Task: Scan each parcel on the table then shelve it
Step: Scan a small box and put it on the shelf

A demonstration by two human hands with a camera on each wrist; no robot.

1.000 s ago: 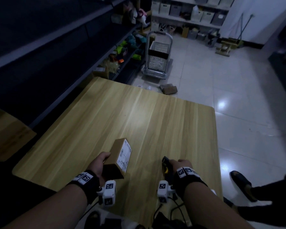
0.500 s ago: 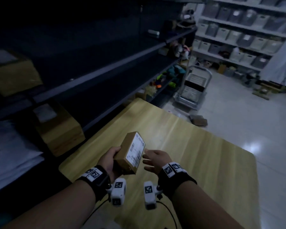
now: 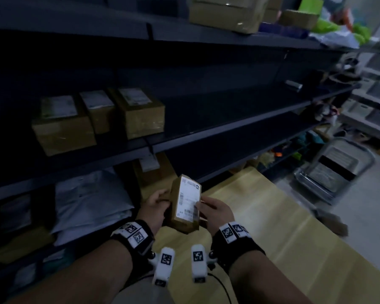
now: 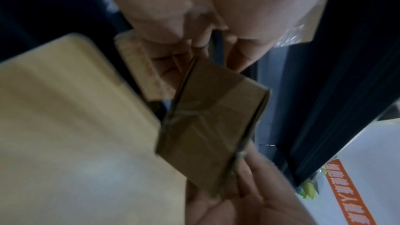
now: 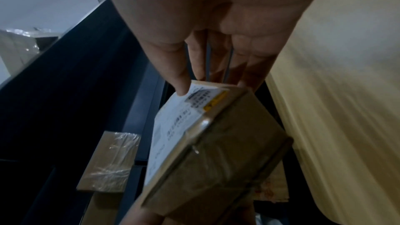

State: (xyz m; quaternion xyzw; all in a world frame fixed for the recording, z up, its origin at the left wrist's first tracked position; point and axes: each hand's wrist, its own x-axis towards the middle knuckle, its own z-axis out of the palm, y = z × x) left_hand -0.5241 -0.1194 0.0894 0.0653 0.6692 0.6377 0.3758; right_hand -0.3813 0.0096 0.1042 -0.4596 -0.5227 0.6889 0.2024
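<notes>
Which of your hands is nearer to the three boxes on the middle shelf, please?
Left. The left hand grips the parcel on the side toward the three boxes; the right hand has its grip on the far side.

Parcel (image 3: pixel 185 210): brown cardboard with a white label (image 3: pixel 189 199) printed in black. Counter (image 3: pixel 272 227): pale yellow wood grain. Shelving (image 3: pixel 228 132): dark blue-grey. Wristbands (image 3: pixel 133 234): black with black-and-white square markers.
</notes>
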